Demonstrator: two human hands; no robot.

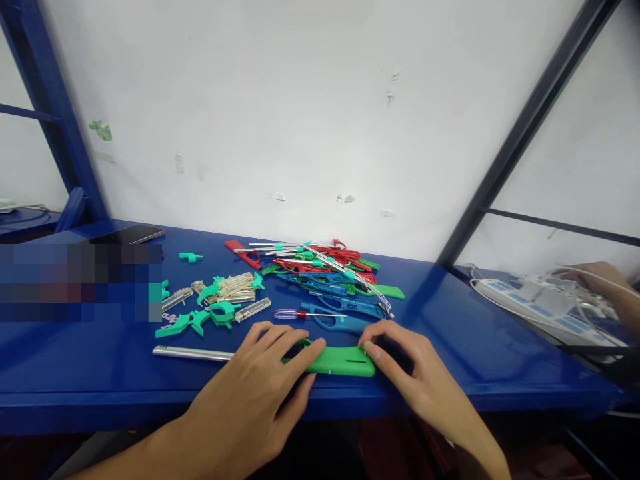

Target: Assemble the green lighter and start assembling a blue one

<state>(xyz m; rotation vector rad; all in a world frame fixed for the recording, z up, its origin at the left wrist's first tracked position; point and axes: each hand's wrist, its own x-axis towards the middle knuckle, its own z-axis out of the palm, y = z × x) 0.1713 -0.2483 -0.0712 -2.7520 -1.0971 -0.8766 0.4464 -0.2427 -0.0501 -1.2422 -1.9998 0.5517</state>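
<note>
A green long-neck utility lighter [345, 361] lies sideways near the table's front edge, its silver metal tube [193, 353] pointing left. My left hand [265, 380] is over its middle, thumb and fingers gripping the green handle and covering the trigger area. At the handle's right end, the thumb and forefinger of my right hand [405, 363] are pinched together against its upper corner. A tiny item may be between those fingertips, too small to name. Just behind the lighter are a screwdriver [293, 314] with a clear purple handle and a blue lighter shell half [345, 325].
Lighter shells and metal tubes in red, blue and green form a pile [320, 267] toward the wall. Left of it lie teal triggers [190, 323] and clear fuel tanks [237, 287]. A dark phone-like slab [133, 233] is farther left. Another person's hand [603, 280] is beyond the right post.
</note>
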